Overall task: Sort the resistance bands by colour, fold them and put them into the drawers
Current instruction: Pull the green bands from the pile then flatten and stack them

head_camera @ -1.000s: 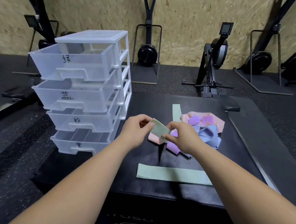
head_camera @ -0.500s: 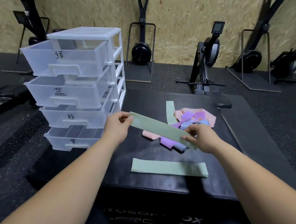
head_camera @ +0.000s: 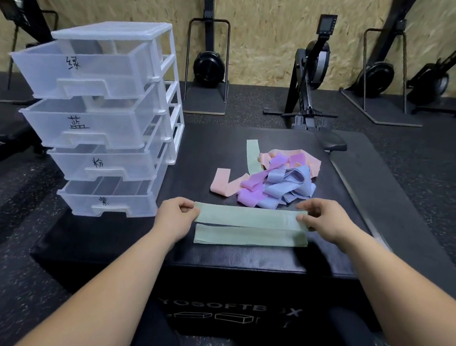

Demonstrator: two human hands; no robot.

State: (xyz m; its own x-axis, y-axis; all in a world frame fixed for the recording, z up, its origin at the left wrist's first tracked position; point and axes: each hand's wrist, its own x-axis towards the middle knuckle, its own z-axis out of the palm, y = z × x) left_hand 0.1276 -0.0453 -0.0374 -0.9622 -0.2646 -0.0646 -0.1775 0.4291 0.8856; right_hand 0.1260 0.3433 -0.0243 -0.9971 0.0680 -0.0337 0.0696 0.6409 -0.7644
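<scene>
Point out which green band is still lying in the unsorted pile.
The narrow green band running away from the person at the pile's far-left edge; the other two lie flat by the hands, crosswise.

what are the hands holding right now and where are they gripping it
Both hold one flat pale green fabric resistance band, stretched out level: the left hand pinches its left end, the right hand pinches its right end.

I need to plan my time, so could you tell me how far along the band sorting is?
Early. One green band lies flat; left hand and right hand stretch a second green band above it. The mixed pile remains unsorted, and the drawers look empty.
</scene>
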